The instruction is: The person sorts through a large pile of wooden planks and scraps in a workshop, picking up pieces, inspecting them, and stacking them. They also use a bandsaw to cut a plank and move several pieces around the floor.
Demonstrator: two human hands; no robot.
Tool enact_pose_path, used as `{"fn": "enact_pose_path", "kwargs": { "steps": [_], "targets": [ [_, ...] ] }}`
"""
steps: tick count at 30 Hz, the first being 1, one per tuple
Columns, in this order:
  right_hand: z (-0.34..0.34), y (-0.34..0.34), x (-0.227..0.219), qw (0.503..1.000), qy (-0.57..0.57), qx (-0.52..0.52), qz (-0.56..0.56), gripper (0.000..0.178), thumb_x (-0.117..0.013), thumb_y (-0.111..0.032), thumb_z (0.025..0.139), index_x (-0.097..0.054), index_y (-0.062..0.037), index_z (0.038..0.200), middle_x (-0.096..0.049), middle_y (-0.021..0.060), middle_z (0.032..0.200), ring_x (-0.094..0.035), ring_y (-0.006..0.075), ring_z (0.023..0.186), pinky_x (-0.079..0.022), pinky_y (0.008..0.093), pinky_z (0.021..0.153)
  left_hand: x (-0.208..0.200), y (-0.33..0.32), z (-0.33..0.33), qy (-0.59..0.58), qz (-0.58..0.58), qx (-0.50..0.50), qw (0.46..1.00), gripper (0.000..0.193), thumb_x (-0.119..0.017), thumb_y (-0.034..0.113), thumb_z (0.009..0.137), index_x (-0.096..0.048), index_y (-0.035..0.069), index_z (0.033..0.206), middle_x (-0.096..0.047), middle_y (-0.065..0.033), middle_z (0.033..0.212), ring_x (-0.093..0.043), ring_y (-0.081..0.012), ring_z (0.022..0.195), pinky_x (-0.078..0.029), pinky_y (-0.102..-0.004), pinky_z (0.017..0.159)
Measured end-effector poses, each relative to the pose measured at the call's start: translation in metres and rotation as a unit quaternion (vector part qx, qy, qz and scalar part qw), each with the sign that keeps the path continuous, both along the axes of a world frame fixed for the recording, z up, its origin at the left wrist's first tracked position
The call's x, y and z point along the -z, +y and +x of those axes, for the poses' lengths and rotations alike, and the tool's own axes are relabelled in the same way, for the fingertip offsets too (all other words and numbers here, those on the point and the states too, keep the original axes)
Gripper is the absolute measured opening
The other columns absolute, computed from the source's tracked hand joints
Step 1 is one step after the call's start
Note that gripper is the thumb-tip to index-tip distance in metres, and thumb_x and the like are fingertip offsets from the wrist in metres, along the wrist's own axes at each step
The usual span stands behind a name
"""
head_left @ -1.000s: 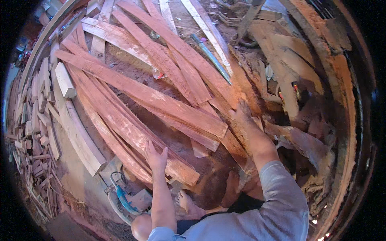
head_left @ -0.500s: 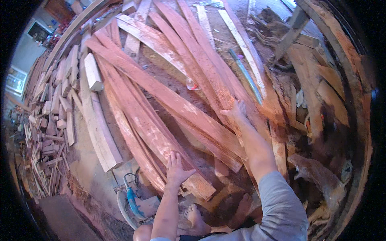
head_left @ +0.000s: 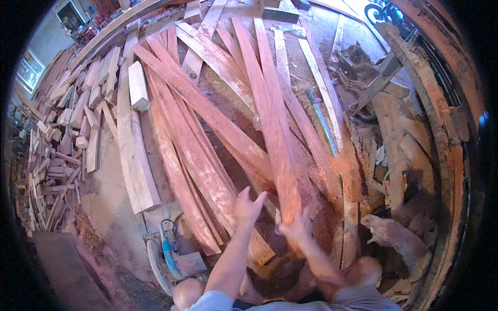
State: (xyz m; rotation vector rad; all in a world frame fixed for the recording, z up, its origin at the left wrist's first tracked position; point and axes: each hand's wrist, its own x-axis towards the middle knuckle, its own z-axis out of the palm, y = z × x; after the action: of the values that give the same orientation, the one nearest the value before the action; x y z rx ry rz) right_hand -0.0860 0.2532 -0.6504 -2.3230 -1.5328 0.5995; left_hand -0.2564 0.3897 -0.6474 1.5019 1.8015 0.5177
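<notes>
My right hand (head_left: 296,228) is wrapped round the near end of a long reddish plank (head_left: 276,124), its fingers somewhat blurred. This plank slants up and away across other boards. To its left, my left hand (head_left: 250,206) is raised with thumb and fingers spread, holding nothing. Below that hand lies the near end of another reddish plank (head_left: 207,179), in a row of boards running away from me. A further plank (head_left: 202,106) crosses them diagonally and passes behind the one in my right hand.
A teal power saw (head_left: 170,254) stands on the floor at lower left. Beyond it are pale beams (head_left: 136,171) and a stack of short wood blocks (head_left: 85,119). A teal tube (head_left: 324,124) lies to the right, near sawdust (head_left: 340,171) and what looks like a brown animal (head_left: 397,236).
My right hand has come nearer to me and now grips a plank, which has swung across the others. My left hand has lifted off its board and moved right. The view has shifted slightly.
</notes>
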Motion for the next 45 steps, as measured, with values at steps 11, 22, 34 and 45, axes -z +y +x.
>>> {"fn": "enact_pose_path", "kwargs": {
  "steps": [11, 22, 34, 45],
  "targets": [
    [-0.039, -0.187, -0.050, 0.996, 0.059, -0.001, 0.069, 0.069, -0.091, -0.041, 0.057, -0.065, -0.0018, 0.107, -0.049, 0.0242, 0.121, -0.056, 0.0421, 0.109, -0.052, 0.0502, 0.086, 0.002, -0.025, 0.090, -0.494, -0.291, -0.159, 0.803, 0.040, -0.081, 0.027, 0.086, -0.068, -0.006, 0.103, -0.073, -0.0128, 0.088, -0.070, -0.0240, 0.070, -0.058, -0.0380, 0.064],
    [-0.038, -0.141, -0.047, 0.965, 0.173, -0.152, 0.126, 0.062, -0.087, -0.041, 0.070, -0.065, -0.0022, 0.113, -0.051, 0.0243, 0.132, -0.053, 0.0407, 0.119, -0.048, 0.0518, 0.098, -0.015, -0.004, -0.006, -0.442, -0.177, -0.286, 0.832, 0.046, -0.078, 0.023, 0.089, -0.065, -0.005, 0.123, -0.070, -0.0112, 0.115, -0.067, -0.0191, 0.099, -0.054, -0.0337, 0.087],
    [0.089, 0.024, 0.072, 0.989, -0.088, 0.025, 0.116, 0.065, -0.083, -0.050, 0.072, -0.062, 0.0046, 0.098, -0.053, 0.0281, 0.131, -0.051, 0.0450, 0.121, -0.042, 0.0562, 0.102, -0.028, 0.009, -0.055, -0.043, 0.200, -0.084, 0.975, 0.067, -0.077, 0.018, 0.087, -0.047, -0.006, 0.142, -0.051, -0.0228, 0.146, -0.047, -0.0333, 0.137, -0.035, -0.0394, 0.116],
    [0.074, 0.038, 0.086, 0.978, -0.112, 0.005, 0.176, 0.062, -0.079, -0.052, 0.079, -0.065, 0.0042, 0.099, -0.051, 0.0245, 0.131, -0.051, 0.0410, 0.120, -0.044, 0.0515, 0.102, -0.026, -0.023, 0.012, -0.013, 0.162, 0.175, 0.971, 0.063, -0.078, 0.022, 0.083, -0.055, 0.000, 0.138, -0.054, -0.0211, 0.143, -0.046, -0.0378, 0.137, -0.036, -0.0447, 0.117]
  ]
}}
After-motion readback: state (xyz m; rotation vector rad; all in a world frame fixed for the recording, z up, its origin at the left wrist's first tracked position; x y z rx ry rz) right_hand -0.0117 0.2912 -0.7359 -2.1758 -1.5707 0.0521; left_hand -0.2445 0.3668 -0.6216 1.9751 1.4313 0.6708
